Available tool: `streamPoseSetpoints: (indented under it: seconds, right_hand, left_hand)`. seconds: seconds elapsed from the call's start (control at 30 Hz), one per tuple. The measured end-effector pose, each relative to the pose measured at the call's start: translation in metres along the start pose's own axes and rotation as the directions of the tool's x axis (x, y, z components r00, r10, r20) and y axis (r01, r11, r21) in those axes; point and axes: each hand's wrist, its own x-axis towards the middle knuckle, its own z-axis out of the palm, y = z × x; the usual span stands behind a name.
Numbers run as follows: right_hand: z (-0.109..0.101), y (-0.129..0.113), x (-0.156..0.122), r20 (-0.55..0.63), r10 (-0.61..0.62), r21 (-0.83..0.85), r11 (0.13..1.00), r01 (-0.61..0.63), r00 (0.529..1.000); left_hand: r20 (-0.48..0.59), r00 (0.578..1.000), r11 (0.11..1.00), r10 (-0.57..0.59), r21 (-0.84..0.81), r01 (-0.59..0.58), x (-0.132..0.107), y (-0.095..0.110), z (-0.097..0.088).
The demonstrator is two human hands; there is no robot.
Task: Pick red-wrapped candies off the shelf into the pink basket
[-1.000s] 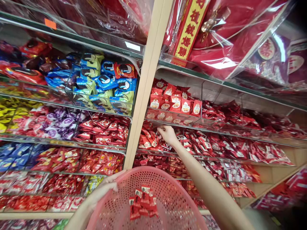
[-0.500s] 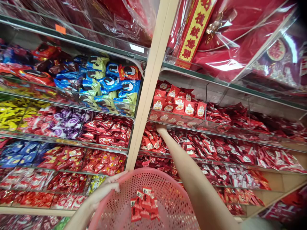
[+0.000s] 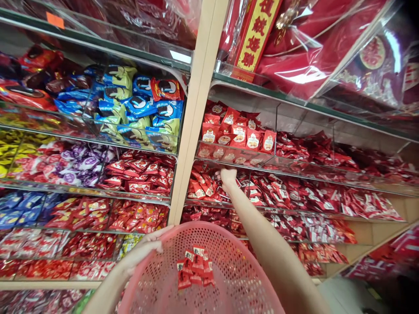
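Observation:
My left hand point(image 3: 144, 253) grips the rim of a pink perforated basket point(image 3: 229, 261) at the bottom centre. Several small red snack packets point(image 3: 194, 267) lie inside it. My right hand point(image 3: 227, 176) reaches up into a shelf bin of red packets point(image 3: 203, 185), just under the clear front of the shelf above. Its fingers are buried among the packets and hidden by the shelf edge, so what they hold does not show.
Tiered clear-fronted shelves hold wrapped sweets: blue and green packs point(image 3: 140, 109), purple ones point(image 3: 78, 163), red packs point(image 3: 238, 133) at the upper right. A beige upright post point(image 3: 191, 122) divides the two bays. Red gift bags point(image 3: 310, 48) hang above.
My right hand has gone from the front of the red packets deeper and higher into the bin. The basket and my left hand have stayed put; the view has shifted slightly.

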Motion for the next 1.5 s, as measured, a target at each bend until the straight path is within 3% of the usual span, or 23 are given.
streamPoseSetpoints:
  seconds: [0.13, 0.27, 0.43, 0.6, 0.73, 0.87, 1.0, 1.07, 1.17, 1.5]
  right_hand:
    - [-0.029, -0.003, -0.037, -0.023, 0.055, 0.059, 0.997, -0.054, 0.998]
    - [-0.062, -0.003, -0.091, 0.014, -0.013, 0.082, 0.997, 0.012, 1.000]
    - [-0.089, 0.019, -0.149, 0.259, 0.017, -0.150, 0.988, 0.023, 0.966]
    - [-0.089, 0.064, -0.166, 0.503, 0.216, -0.303, 0.951, -0.063, 0.837]
    - [-0.088, 0.089, -0.158, 0.602, 0.310, -0.440, 0.898, -0.019, 0.736]
    - [-0.100, 0.097, -0.146, 0.625, 0.476, -0.638, 0.768, 0.054, 0.619]
    - [-0.116, 0.105, -0.140, 0.588, 0.669, -0.767, 0.640, 0.050, 0.455]
    - [-0.121, 0.109, -0.140, 0.567, 0.715, -0.797, 0.602, 0.052, 0.408]
    - [-0.123, 0.113, -0.142, 0.529, 0.751, -0.829, 0.558, 0.048, 0.395]
    - [-0.109, 0.127, -0.136, 0.458, 0.750, -0.864, 0.502, 0.040, 0.477]
  left_hand:
    - [0.007, 0.999, 0.999, -0.040, -0.006, 0.040, 0.002, 0.002, 0.000]
    - [0.019, 0.998, 0.999, -0.053, -0.005, 0.053, 0.002, 0.004, 0.000]
    - [0.013, 0.999, 0.999, -0.046, 0.005, 0.046, 0.001, 0.005, 0.003]
    - [0.011, 0.998, 0.997, -0.060, -0.053, 0.060, 0.000, 0.000, 0.003]
    - [-0.005, 0.999, 0.997, -0.048, -0.056, 0.048, -0.002, -0.001, 0.003]
    - [-0.025, 0.999, 0.999, -0.043, -0.013, 0.042, -0.002, 0.002, 0.004]
    - [-0.013, 0.999, 1.000, -0.030, -0.006, 0.030, -0.001, 0.001, 0.003]
    - [-0.015, 0.999, 0.999, -0.032, -0.005, 0.032, 0.000, 0.000, 0.002]
    - [-0.006, 0.999, 0.999, -0.036, -0.029, 0.036, -0.001, -0.001, 0.003]
    - [-0.007, 0.999, 0.998, -0.043, -0.053, 0.042, -0.005, 0.000, 0.002]
